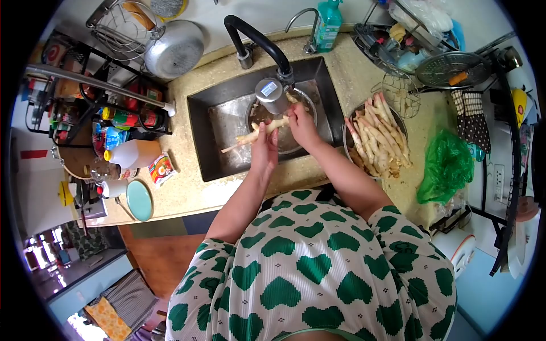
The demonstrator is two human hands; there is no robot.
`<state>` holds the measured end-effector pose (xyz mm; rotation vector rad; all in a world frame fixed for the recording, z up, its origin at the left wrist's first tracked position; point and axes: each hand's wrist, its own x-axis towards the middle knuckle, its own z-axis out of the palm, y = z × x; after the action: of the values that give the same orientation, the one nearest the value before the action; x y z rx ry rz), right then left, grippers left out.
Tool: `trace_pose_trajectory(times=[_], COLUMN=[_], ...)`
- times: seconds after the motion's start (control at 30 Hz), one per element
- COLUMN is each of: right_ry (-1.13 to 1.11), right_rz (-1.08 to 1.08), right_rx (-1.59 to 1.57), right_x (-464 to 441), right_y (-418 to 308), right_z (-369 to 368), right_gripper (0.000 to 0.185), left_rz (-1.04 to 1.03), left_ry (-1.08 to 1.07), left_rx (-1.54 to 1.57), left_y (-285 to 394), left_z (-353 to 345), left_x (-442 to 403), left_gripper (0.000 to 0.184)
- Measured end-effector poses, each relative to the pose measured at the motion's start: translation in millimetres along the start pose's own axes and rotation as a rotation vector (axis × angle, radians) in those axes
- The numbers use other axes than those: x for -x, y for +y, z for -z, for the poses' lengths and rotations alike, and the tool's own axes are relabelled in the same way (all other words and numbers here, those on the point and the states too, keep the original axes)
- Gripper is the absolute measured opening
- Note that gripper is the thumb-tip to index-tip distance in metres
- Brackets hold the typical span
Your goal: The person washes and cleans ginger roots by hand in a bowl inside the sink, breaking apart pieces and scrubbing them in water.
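Note:
Over the sink (200, 131), my left hand (264, 149) and my right hand (302, 128) are both closed on one pale, knobbly ginger-like root (276, 124). The left hand grips it near the middle, and a thin stalk end points out to the left. My right hand holds the other end, close to the silver faucet head (272, 95). Beneath the hands, a round metal bowl (312, 111) stands in the sink, partly hidden. To the right of the sink, a second bowl (346, 138) on the counter holds several similar pink-tipped roots (378, 133).
A black faucet pipe (259, 35) arches over the sink. Green dish soap (328, 25) stands behind it. A green plastic bag (446, 167) lies at the right. On the left are a pan (175, 50), a bottle (135, 154), a noodle packet (162, 169) and a teal plate (139, 200).

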<state>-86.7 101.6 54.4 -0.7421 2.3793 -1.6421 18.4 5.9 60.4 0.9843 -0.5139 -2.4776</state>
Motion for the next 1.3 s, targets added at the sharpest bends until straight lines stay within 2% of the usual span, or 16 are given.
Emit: trace_pose_trajectory(times=[0.03, 0.07, 0.17, 0.2, 0.3, 0.43, 0.47, 0.57, 0.7, 0.73, 0.83, 0.87, 1.0, 1.07, 1.17, 1.3], right_ry=[-0.012, -0.014, -0.013, -0.055, -0.064, -0.236, -0.188, -0.134, -0.176, -0.252, -0.219, -0.141, -0.266, -0.328, -0.408, -0.304], right_rz=[0.009, 0.154, 0.202, 0.129, 0.131, 0.018, 0.104, 0.064, 0.169, 0.057, 0.074, 0.193, 0.145, 0.187, 0.083, 0.191], right_rx=[0.012, 0.163, 0.175, 0.132, 0.093, 0.222, 0.25, 0.095, 0.18, 0.135, 0.079, 0.079, 0.161, 0.17, 0.124, 0.07], right_x=[1.5, 5.9, 8.5, 2.9, -1.5, 3.6, 4.4, -2.2, 5.3, 6.1, 1.5, 1.5, 4.3, 3.6, 7.1, 12.2], right_y=[-3.2, -4.7, -9.8, -6.1, -3.5, -29.6, -13.0, 8.7, -10.0, -8.4, 11.9, 20.4, -9.9, -17.5, -21.7, -19.2], right_z=[1.3, 0.0, -0.4, -0.1, 4.0, 10.9, 6.4, 8.4, 13.3, 12.2, 9.2, 3.8, 11.7, 17.4, 21.6, 16.2], right_gripper=[0.019, 0.019, 0.021, 0.021, 0.02, 0.025, 0.028, 0.034, 0.027, 0.027, 0.03, 0.035, 0.032, 0.03, 0.023, 0.016], left_rz=[-0.009, -0.022, 0.011, -0.012, -0.009, 0.039, 0.04, 0.01, -0.078, -0.098, -0.152, -0.167, -0.23, -0.219, -0.189, -0.022], left_ry=[0.0, 0.007, 0.064, 0.121, 0.161, 0.146, 0.128, 0.047, 0.008, 0.01, 0.042, 0.056, 0.078, 0.106, 0.103, 0.059], left_rx=[0.007, 0.022, 0.079, 0.097, 0.088, 0.101, 0.073, 0.023, -0.066, -0.106, -0.228, -0.267, -0.281, -0.311, -0.372, -0.343], left_y=[-1.5, -2.2, -2.0, 0.3, -1.7, -1.7, -1.4, -1.9, -5.1, -6.2, -3.5, -3.0, -1.2, -1.3, 8.6, 14.3], left_z=[0.1, -0.3, 1.3, -9.8, -10.8, 0.1, 1.9, 6.1, 1.8, 5.2, 0.7, -2.9, -0.8, 0.9, -1.3, 5.6], left_x=[-1.8, -4.0, -11.1, -4.3, -5.3, -15.0, -16.5, -14.4, -7.0, -8.8, -2.9, 0.6, -7.2, -10.3, -7.8, -21.1], left_gripper=[0.024, 0.026, 0.03, 0.031, 0.032, 0.025, 0.023, 0.024, 0.022, 0.019, 0.015, 0.016, 0.017, 0.019, 0.023, 0.025])
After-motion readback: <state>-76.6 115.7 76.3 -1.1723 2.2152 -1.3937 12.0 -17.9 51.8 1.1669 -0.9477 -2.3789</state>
